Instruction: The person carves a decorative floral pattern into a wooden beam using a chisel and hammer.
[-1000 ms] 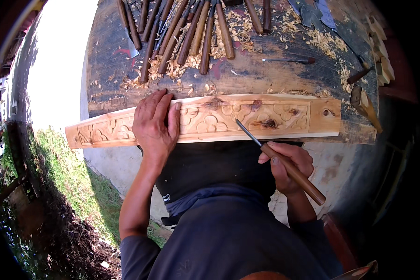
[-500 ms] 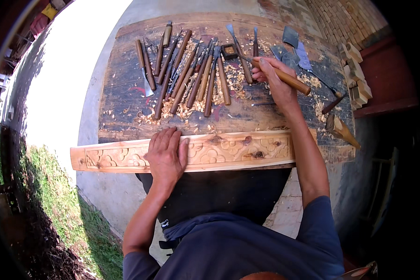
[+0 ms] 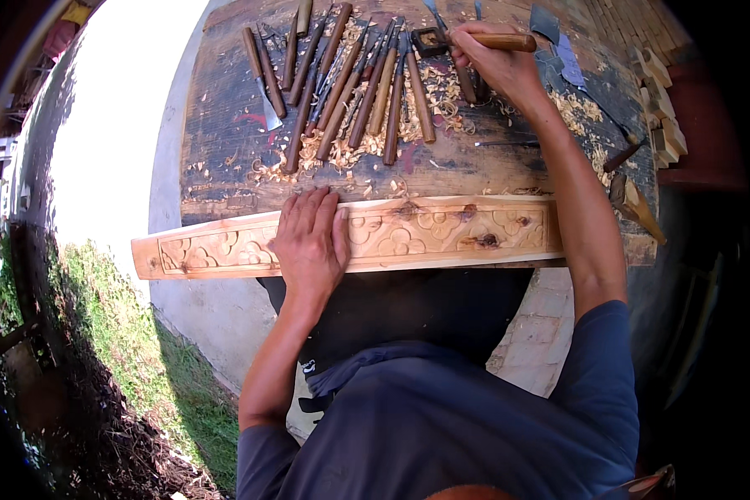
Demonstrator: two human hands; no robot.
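A long pale wooden plank carved with flower shapes lies across the near edge of a dark, worn workbench. My left hand rests flat on the plank, left of its middle. My right hand is stretched to the far side of the bench, closed around a chisel with a wooden handle, beside a row of several wooden-handled chisels. Wood shavings lie scattered among the tools.
Small wooden blocks are stacked at the bench's right edge, with a mallet-like tool near them. Flat metal blades lie at the far right. Grass and dirt spread below on the left.
My right hand has carried the chisel from beside the plank up to the far row of tools. The left hand has stayed flat on the plank.
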